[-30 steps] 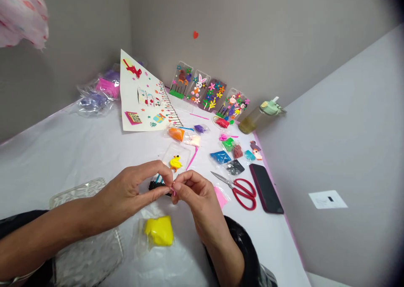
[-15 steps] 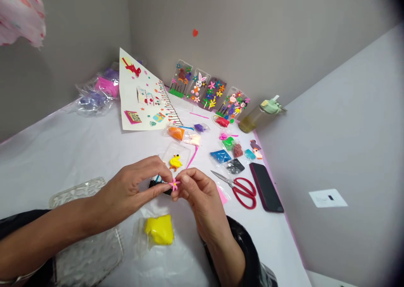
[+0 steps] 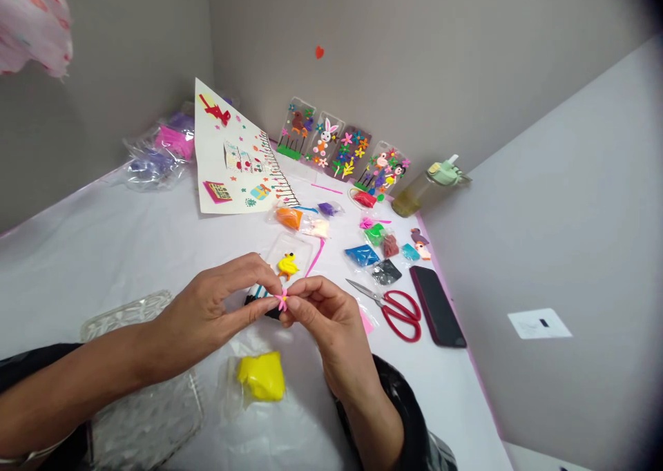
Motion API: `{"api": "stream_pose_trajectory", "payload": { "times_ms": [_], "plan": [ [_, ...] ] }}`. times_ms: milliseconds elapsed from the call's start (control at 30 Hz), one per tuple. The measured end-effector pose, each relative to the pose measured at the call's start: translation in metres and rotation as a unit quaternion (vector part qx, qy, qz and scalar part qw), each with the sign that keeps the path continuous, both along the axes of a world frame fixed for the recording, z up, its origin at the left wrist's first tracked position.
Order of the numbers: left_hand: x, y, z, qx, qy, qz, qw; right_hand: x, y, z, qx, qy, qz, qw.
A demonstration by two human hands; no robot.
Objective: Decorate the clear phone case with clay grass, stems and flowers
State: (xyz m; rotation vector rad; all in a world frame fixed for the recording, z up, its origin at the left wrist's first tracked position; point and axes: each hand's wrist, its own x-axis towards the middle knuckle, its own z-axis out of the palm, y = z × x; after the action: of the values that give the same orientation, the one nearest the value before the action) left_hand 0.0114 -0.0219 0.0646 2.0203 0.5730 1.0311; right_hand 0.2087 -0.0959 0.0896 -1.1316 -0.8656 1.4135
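A small pink clay flower [image 3: 282, 299] with a yellow centre is pinched between the fingertips of both hands. My left hand [image 3: 217, 305] grips it from the left, thumb and forefinger closed on its edge. From the right, my right hand [image 3: 324, 315] holds it with thumb and forefinger. Just behind and below the fingers lies a clear phone case [image 3: 303, 248] bearing a yellow clay duck [image 3: 288, 265] and a black strip at its near end, partly hidden by the hands. Yellow clay [image 3: 263, 376] on its wrapper lies nearer to me.
Red-handled scissors [image 3: 401, 314], a phone [image 3: 438, 307] and several clay packets [image 3: 362, 255] lie to the right. Farther back are decorated cases [image 3: 325, 141], a drawing sheet [image 3: 233, 160] and a bottle [image 3: 427, 188]. A clear textured case [image 3: 148, 423] is at lower left.
The pink flower has shifted slightly left and turned between the fingertips. My right fingers have moved a little closer to my left fingers.
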Motion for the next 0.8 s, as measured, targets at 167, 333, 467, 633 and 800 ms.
{"api": "stream_pose_trajectory", "payload": {
  "times_ms": [167, 333, 467, 633, 800],
  "plan": [
    [0.0004, -0.0024, 0.0001, -0.005, 0.001, 0.011, 1.000, 0.0005, -0.0001, 0.0007, 0.000, -0.013, -0.001, 1.000],
    [0.0000, -0.0025, -0.0017, -0.002, -0.003, 0.009, 1.000, 0.0018, -0.0008, -0.0028, 0.005, -0.003, -0.007, 1.000],
    [-0.0001, -0.0026, -0.0070, 0.008, -0.014, 0.027, 1.000, 0.0018, -0.0006, -0.0024, -0.005, 0.001, -0.003, 1.000],
    [0.0009, -0.0034, -0.0090, 0.007, -0.007, 0.026, 1.000, 0.0001, -0.0001, 0.0000, -0.007, 0.002, 0.001, 1.000],
    [-0.0001, -0.0056, -0.0071, -0.018, -0.007, 0.026, 0.999, -0.0005, -0.0012, 0.0014, 0.002, 0.000, -0.014, 1.000]
  ]
}}
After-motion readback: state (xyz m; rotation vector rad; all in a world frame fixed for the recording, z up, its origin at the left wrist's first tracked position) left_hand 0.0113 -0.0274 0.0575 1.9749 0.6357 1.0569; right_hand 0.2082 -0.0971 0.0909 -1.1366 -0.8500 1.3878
